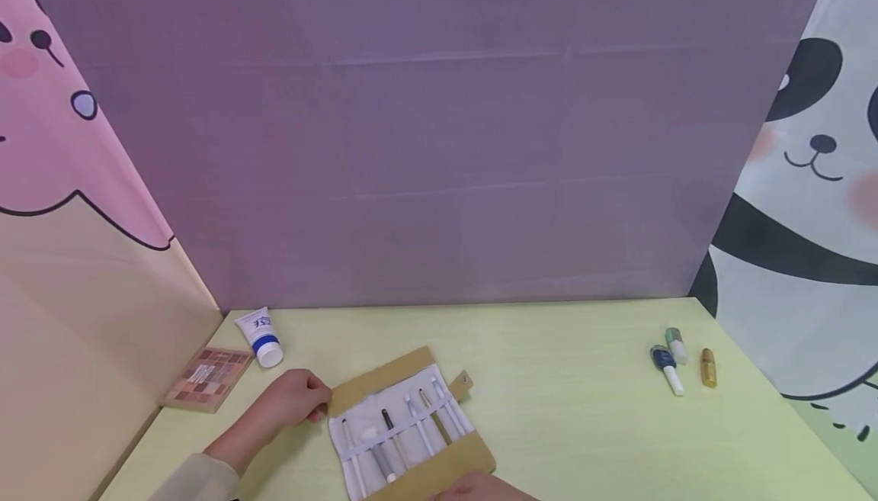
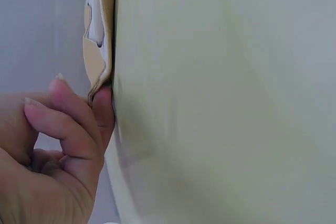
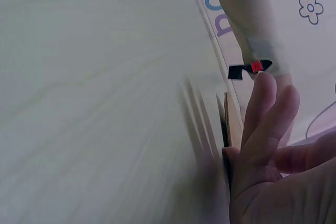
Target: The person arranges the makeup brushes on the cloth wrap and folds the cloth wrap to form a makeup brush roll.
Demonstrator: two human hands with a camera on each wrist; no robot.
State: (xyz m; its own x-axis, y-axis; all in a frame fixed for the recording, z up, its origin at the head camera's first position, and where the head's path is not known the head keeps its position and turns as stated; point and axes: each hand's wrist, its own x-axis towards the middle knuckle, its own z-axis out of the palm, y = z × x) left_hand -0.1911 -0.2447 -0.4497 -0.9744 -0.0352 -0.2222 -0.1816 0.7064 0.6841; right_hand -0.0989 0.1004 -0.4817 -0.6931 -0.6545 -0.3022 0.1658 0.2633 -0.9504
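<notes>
An unrolled tan makeup brush roll (image 1: 446, 467) with a pale lining lies on the table. Several makeup brushes (image 1: 384, 451) sit under its white elastic band. At its far left corner, my left hand (image 1: 296, 396) pinches the tan flap; the left wrist view shows that corner between the thumb and fingers of the hand (image 2: 58, 145). Along the near edge, my right hand (image 1: 476, 488) holds the other flap, partly cut off by the frame. The right wrist view has the hand (image 3: 273, 150) with fingers on both sides of the tan edge (image 3: 234, 121).
At the left lie an eyeshadow palette (image 1: 208, 379) and a white tube with a blue band (image 1: 261, 337). Toward the right are a dark blue nail polish bottle (image 1: 667, 367), a green-and-white bottle (image 1: 675, 345) and a small gold bottle (image 1: 708, 369). Fabric walls stand around the table.
</notes>
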